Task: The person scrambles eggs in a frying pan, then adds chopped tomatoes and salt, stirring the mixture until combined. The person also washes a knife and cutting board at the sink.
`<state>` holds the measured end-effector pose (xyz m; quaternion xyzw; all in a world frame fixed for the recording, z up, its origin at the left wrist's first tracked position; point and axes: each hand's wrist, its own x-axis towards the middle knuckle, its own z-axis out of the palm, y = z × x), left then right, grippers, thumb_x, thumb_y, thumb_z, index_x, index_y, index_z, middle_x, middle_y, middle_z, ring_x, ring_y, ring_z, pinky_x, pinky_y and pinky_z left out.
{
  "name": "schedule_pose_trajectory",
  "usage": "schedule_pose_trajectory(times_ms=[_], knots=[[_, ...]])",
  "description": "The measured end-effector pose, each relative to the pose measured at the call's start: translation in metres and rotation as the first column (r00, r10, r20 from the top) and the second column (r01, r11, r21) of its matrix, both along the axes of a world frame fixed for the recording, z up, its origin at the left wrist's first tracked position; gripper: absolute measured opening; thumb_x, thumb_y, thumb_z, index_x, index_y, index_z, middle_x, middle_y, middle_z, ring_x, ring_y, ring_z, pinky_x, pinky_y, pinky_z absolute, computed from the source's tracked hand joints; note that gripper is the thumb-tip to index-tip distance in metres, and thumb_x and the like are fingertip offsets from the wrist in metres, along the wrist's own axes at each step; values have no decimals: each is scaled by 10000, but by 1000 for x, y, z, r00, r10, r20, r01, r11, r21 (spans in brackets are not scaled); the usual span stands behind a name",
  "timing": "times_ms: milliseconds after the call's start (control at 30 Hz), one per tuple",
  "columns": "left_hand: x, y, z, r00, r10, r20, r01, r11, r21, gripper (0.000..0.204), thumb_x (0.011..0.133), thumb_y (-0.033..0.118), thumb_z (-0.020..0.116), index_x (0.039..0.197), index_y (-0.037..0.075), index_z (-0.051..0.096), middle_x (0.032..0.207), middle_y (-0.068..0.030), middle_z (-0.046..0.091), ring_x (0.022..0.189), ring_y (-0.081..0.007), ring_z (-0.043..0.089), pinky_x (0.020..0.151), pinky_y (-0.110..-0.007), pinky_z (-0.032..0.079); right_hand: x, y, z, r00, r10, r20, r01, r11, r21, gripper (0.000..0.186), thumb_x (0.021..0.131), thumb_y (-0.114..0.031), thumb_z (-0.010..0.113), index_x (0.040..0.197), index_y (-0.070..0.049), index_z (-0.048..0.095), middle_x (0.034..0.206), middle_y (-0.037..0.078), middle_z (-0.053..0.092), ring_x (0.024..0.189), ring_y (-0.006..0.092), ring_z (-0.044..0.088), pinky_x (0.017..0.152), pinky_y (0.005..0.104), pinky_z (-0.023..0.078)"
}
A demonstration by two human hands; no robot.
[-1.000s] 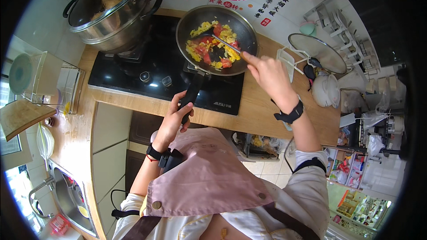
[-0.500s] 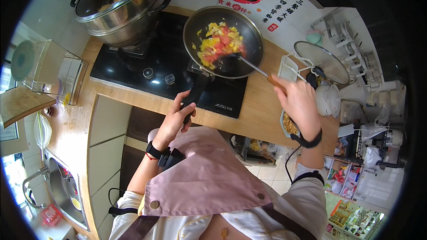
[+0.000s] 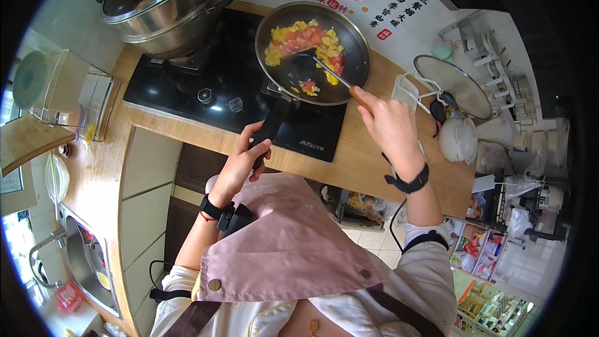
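A dark frying pan (image 3: 340, 31) sits over the right side of the black glass cooktop (image 3: 171, 97). Its black handle (image 3: 274, 122) points toward me, and my left hand (image 3: 246, 155) is closed around it. In the pan lie yellow egg pieces (image 3: 273, 55) mixed with red tomato chunks (image 3: 299, 39), mostly along the far and left side; a small clump rests near the handle end. My right hand (image 3: 388, 126) grips the wooden handle of a spatula (image 3: 337, 76). Its dark blade is among the food at the middle of the pan.
A tall steel steamer pot (image 3: 165, 22) with a glass lid stands on the left burner. Right of the pan are a white rack (image 3: 409, 92), a leaning glass lid (image 3: 452, 84) and a white lidded container (image 3: 458, 139). A sink (image 3: 90, 262) lies at the left.
The spatula and my right hand have moved left and slightly away from me. The food has been pushed toward the pan's far left side. My left hand keeps holding the pan handle.
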<state>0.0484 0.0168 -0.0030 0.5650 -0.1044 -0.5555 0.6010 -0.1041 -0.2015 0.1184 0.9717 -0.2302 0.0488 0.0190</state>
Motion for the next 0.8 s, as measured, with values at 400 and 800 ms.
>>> schedule_pose_trajectory(times_ms=[400, 800], knots=[[0, 0, -1, 1000, -18, 5, 18, 1000, 8, 475, 980, 195, 530, 1415, 130, 352, 786, -40, 537, 445, -80, 414, 388, -229, 279, -25, -21, 18, 993, 113, -24, -114, 992, -55, 361, 771, -123, 719, 1130, -154, 701, 720, 158, 659, 646, 331, 629, 622, 411, 511], [0, 0, 3, 999, -27, 32, 26, 1000, 16, 476, 985, 217, 512, 1425, 140, 348, 810, -39, 529, 463, -73, 408, 404, -220, 272, -10, -41, 16, 945, -318, -74, 324, 939, 112, 306, 859, -193, 665, 1164, -172, 684, 809, 171, 674, 703, 347, 645, 640, 393, 514]])
